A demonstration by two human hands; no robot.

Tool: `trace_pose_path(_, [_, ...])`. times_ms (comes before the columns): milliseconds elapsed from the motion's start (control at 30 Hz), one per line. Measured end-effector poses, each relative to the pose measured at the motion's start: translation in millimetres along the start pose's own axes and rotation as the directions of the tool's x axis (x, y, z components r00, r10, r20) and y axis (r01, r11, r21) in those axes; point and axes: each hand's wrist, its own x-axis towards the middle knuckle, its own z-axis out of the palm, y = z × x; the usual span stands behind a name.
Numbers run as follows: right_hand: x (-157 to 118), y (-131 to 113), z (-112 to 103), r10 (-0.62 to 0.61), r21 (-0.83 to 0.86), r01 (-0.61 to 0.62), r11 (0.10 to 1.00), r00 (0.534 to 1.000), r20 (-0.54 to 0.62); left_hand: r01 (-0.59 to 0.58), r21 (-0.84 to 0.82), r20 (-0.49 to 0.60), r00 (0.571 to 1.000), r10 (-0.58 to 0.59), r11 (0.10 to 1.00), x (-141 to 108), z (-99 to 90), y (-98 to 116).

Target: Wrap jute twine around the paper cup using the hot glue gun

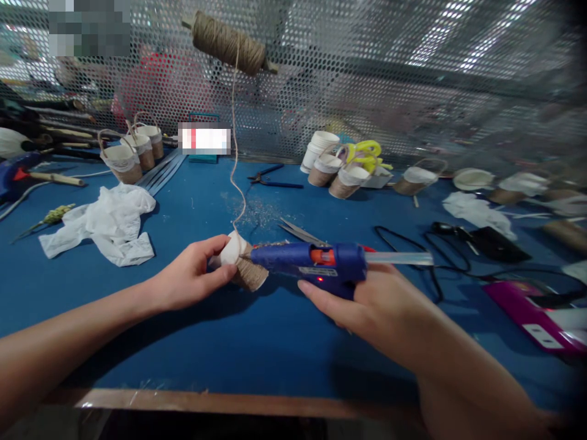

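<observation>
Tilted on its side, a small white cup [251,275] with twine wound round part of it is gripped by my left hand [202,272]. My right hand [362,299] is wrapped round the handle of a blue hot glue gun [298,261]. Its nozzle meets the cup at the edge of the wound twine; whether it touches cannot be made out. A clear glue stick [398,258] sticks out of the gun's back, and a small red light glows on its side. From the cup, a strand of twine [233,140] runs up to a twine spool [228,46].
Twine-wrapped baskets [123,164] stand at the back left, others [347,182] at the back right. White lace [103,223] lies left. Pliers [275,180] and scissors [300,231] lie beyond the cup. Black cable and a purple power strip [527,318] are at right. Perforated mesh rises behind.
</observation>
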Motion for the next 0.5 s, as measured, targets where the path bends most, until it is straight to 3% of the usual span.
trace_pose_path(233, [-1.5, 0.9, 2.9, -0.034, -0.212, 0.017, 0.977, 0.997, -0.075, -0.005, 0.017, -0.004, 1.000, 0.005, 1.000, -0.2, 0.0, -0.9])
trace_pose_path(400, [-2.5, -0.7, -1.0, -0.216, -0.259, 0.203, 0.944, 0.976, -0.022, -0.017, -0.051, 0.004, 1.000, 0.017, 0.999, 0.2, 0.7, 0.4])
trace_pose_path(500, [-1.2, -1.3, -2.7, -0.118, -0.193, 0.118, 0.974, 0.993, 0.010, 0.009, -0.042, 0.009, 1.000, -0.009, 0.999, -0.1, 0.7, 1.1])
